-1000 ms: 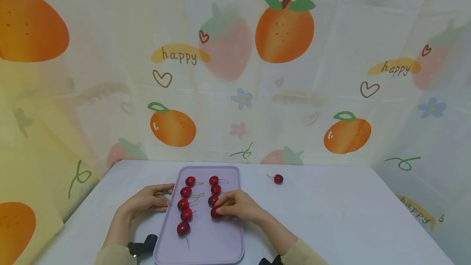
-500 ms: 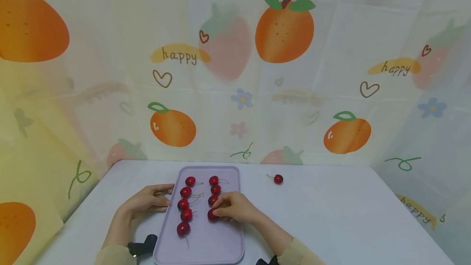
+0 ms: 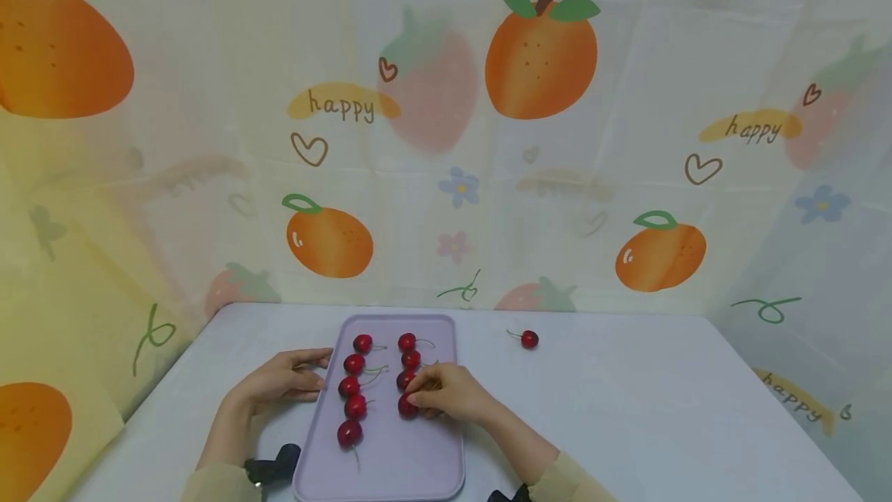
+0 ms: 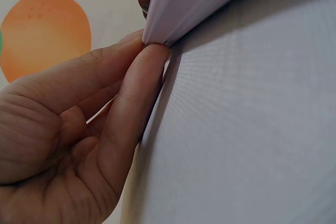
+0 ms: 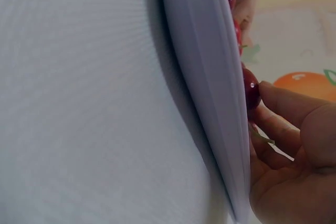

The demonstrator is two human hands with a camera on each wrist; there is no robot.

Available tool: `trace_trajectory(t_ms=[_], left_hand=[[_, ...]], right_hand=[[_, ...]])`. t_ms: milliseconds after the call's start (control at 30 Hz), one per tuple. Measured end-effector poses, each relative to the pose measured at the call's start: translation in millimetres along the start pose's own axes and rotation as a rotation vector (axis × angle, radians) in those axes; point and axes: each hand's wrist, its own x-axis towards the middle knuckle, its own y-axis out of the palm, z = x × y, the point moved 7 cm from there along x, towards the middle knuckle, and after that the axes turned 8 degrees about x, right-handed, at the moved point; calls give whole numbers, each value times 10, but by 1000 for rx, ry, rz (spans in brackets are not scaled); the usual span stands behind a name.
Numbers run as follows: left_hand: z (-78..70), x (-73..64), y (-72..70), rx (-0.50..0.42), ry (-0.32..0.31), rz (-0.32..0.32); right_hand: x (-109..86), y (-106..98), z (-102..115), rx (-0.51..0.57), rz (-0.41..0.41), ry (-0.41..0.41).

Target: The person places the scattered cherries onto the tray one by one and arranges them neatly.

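Note:
A pale purple tray [image 3: 390, 467] lies on the table with two columns of red cherries on it. My right hand [image 3: 456, 393] pinches the nearest cherry [image 3: 406, 406] of the right-hand column between thumb and fingers. In the right wrist view the thumb of the right hand [image 5: 299, 145] touches that dark red cherry [image 5: 252, 90] just over the tray's edge. On the other side, my left hand [image 3: 279, 378] touches the tray's left edge with its fingertips. The left wrist view has the thumb and a finger of the left hand [image 4: 68, 135], nearly straight, against the tray's rim [image 4: 173, 9].
One loose cherry [image 3: 530, 339] with its stem lies on the white table [image 3: 627, 409] right of the tray, toward the back. The left column ends in a cherry [image 3: 350, 433] whose stem points toward me. A fruit-printed cloth [image 3: 543, 254] hangs behind the table.
My right hand and the pinched cherry have shifted slightly left compared with a second ago, staying at the near end of the right column. The left hand keeps its place at the tray's edge.

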Motion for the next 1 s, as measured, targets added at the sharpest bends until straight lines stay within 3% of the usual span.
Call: trace_trajectory(t_ms=[467, 1000], left_hand=[[4, 16, 11, -5, 5, 3], [5, 11, -6, -5, 20, 16]], right_hand=[[-16, -62, -19, 15, 15, 19], [-109, -422, -53, 46, -25, 2]])
